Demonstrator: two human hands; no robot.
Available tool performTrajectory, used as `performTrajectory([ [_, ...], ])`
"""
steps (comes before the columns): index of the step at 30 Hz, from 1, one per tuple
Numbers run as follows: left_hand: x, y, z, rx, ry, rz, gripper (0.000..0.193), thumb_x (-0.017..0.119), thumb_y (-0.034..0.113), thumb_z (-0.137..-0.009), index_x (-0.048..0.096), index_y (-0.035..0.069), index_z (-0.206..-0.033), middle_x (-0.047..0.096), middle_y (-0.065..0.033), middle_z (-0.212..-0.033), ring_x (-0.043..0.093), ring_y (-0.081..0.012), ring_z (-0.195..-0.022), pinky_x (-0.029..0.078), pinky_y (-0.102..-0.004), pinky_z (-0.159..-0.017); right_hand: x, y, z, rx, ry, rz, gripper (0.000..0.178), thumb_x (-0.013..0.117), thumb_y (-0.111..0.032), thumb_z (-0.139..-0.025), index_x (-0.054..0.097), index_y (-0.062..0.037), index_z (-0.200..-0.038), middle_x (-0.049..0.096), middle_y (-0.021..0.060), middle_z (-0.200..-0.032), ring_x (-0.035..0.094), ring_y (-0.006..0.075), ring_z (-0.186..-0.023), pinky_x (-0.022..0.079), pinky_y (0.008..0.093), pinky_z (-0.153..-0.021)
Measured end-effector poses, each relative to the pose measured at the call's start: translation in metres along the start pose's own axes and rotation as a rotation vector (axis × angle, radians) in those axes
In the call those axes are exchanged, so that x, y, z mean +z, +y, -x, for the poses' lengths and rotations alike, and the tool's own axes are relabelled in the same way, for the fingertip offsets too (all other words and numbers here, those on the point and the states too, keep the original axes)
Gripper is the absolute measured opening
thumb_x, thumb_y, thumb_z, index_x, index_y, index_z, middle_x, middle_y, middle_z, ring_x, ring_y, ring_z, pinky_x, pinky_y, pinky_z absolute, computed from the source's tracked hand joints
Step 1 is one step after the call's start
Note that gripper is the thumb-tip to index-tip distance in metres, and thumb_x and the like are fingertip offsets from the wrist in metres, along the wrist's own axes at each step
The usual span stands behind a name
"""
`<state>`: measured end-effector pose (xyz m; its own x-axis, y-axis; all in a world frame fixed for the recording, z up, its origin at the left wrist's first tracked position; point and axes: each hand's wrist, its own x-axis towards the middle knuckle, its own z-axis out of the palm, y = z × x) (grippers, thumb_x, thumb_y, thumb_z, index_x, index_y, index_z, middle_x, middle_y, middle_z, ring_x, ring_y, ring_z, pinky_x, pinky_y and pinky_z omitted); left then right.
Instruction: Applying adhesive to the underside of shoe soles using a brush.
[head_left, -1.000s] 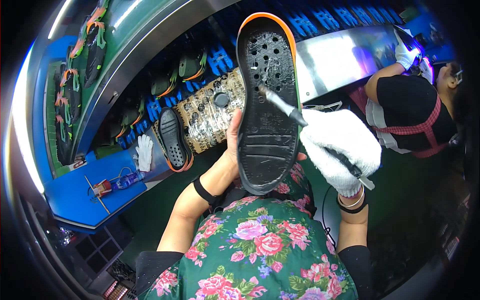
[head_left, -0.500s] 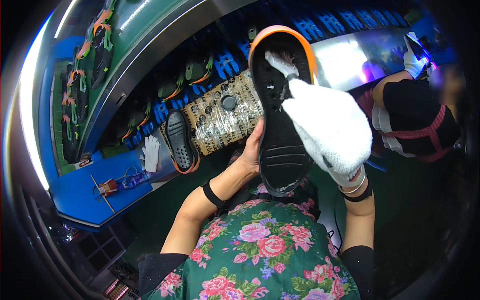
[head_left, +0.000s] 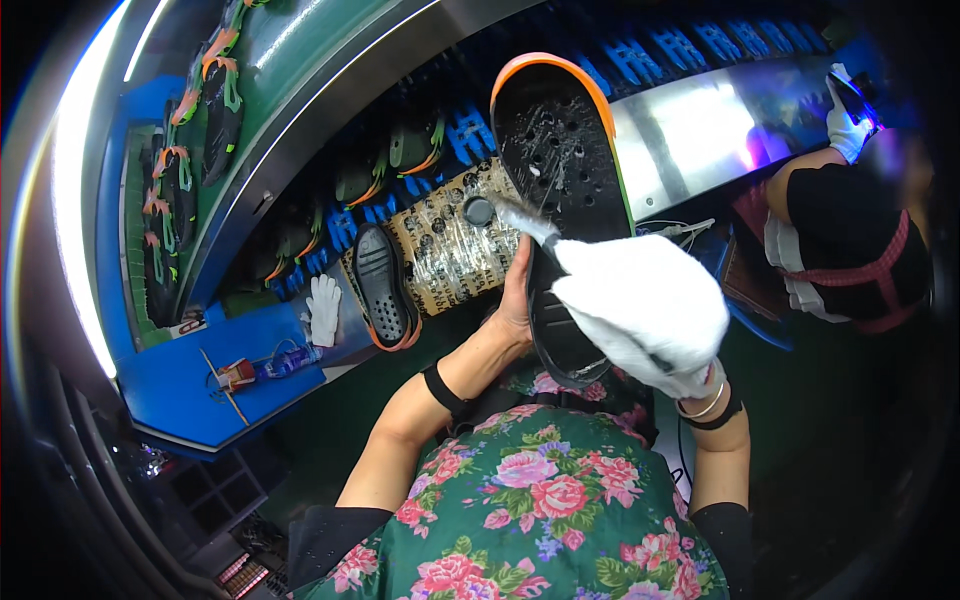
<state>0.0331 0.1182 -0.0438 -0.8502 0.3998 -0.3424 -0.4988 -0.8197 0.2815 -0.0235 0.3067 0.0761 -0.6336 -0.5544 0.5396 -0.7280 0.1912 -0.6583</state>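
Observation:
A black shoe sole with an orange rim (head_left: 565, 130) stands tilted up in front of me. Its holed far half shows whitish wet streaks. My bare left hand (head_left: 514, 295) grips the sole's left edge. My right hand (head_left: 645, 305), in a white glove, is closed around a brush (head_left: 524, 218) whose handle is mostly hidden. The pale bristles lie across the sole's left edge, near its middle. Left of my left hand, a second black sole with an orange rim (head_left: 380, 285) rests beside taped cardboard (head_left: 440, 245). A dark round cap (head_left: 479, 211) is on the cardboard.
A conveyor carries blue racks (head_left: 625, 62) with green and orange shoe parts (head_left: 415, 150). More hang at far left (head_left: 220, 120). A white glove (head_left: 323, 310) and a blue bottle (head_left: 288, 362) lie around the blue table (head_left: 170, 400). Another person (head_left: 850, 230) works at right.
The brush has moved from the far end of the sole toward me and left. Wet streaks now show where it was. My left hand keeps its hold on the sole.

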Motion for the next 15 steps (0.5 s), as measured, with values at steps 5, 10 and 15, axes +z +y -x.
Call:
performTrajectory([
  [5, 0.023, 0.009, -0.007, 0.079, 0.181, -0.103, 0.106, 0.04, 0.085, -0.09, 0.026, 0.008, -0.161, 0.033, -0.023, -0.162, 0.038, -0.0408, -0.148, 0.029, -0.0568, -0.123, 0.003, 0.0, -0.002, 0.046, 0.085, 0.131, 0.032, 0.077, -0.004, -0.082, 0.077, -0.0099, -0.114, 0.076, 0.0103, -0.116, 0.073, 0.0258, -0.104, 0.056, 0.0377, -0.09],
  [10, 0.016, 0.009, -0.011, 0.132, 0.069, -0.31, 0.114, 0.037, 0.09, -0.085, 0.02, 0.008, -0.163, 0.033, -0.021, -0.163, 0.043, -0.0404, -0.145, 0.038, -0.0579, -0.118, 0.004, 0.007, 0.01, -0.002, 0.064, -0.155, 0.036, 0.075, -0.006, -0.084, 0.075, -0.005, -0.12, 0.075, 0.0141, -0.119, 0.072, 0.0285, -0.108, 0.055, 0.0386, -0.094],
  [15, 0.029, 0.01, -0.022, 0.159, 0.081, -0.192, 0.11, 0.034, 0.09, -0.087, 0.019, 0.013, -0.164, 0.031, -0.0152, -0.165, 0.047, -0.0495, -0.137, 0.042, -0.0639, -0.112, 0.013, 0.005, 0.011, 0.076, 0.142, -0.008, 0.03, 0.076, -0.005, -0.083, 0.076, -0.0051, -0.113, 0.076, 0.0131, -0.112, 0.073, 0.0286, -0.101, 0.056, 0.0394, -0.09],
])
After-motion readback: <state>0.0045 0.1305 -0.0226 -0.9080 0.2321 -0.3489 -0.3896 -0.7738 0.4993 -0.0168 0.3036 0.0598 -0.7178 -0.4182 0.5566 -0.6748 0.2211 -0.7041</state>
